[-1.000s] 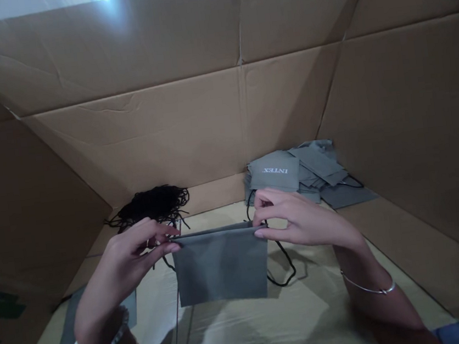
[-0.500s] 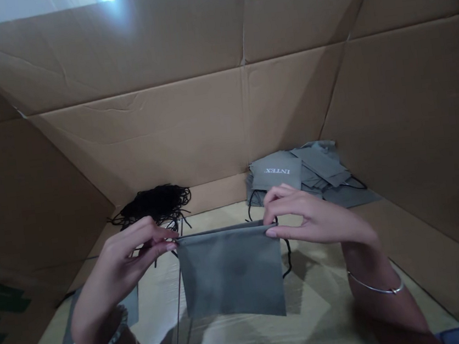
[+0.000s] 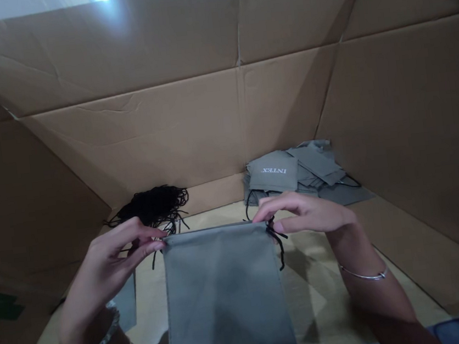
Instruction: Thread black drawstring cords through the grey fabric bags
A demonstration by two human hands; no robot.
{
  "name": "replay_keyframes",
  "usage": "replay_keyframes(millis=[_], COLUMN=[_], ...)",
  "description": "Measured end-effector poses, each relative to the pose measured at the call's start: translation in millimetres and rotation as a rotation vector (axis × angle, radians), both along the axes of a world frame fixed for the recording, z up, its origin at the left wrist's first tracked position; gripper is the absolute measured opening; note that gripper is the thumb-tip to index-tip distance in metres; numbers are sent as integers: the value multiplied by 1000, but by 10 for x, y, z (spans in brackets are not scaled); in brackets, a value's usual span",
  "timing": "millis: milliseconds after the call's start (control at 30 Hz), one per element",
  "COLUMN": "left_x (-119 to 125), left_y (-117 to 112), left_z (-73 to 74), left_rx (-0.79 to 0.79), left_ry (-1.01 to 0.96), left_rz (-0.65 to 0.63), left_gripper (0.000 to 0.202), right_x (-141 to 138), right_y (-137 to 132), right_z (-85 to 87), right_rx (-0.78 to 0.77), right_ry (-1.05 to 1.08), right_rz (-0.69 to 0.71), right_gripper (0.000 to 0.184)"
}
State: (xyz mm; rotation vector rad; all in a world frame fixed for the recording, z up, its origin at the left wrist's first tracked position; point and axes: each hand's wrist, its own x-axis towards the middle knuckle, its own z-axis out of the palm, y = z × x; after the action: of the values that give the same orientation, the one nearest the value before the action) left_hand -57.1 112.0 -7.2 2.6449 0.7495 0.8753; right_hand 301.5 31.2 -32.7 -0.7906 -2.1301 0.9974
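- grey drawstring pouch [image 3: 225, 297] hangs flat in front of me, held up by its top edge above the pale board [image 3: 317, 289]
- my left hand [image 3: 106, 258] is pinched shut on the top left corner
- my right hand [image 3: 304, 213] is pinched shut on the top right corner, touching the black cord ends [image 3: 277, 238]
- further back, a tangle of black cords [image 3: 153, 207] and a pile of grey pouches [image 3: 296, 172] sit against the cardboard wall [image 3: 166, 129]

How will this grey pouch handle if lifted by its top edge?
Probably light and floppy: the grey pouch hangs limp from the left hand and right hand. Its thin black cord dangles loose, so it may swing or snag.
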Motion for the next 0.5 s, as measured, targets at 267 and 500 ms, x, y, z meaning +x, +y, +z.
replay_keyframes(millis=[267, 500], left_x=[-34, -17], left_y=[-8, -28], left_z=[0, 43], left_rx=[18, 67], left_ry=[8, 28], left_rz=[-32, -72], left_gripper=[10, 9], right_x=[-8, -34], right_y=[16, 25], right_z=[-44, -49], right_rx=[53, 2], right_ry=[2, 12], right_rz=[21, 24], right_gripper=[26, 17])
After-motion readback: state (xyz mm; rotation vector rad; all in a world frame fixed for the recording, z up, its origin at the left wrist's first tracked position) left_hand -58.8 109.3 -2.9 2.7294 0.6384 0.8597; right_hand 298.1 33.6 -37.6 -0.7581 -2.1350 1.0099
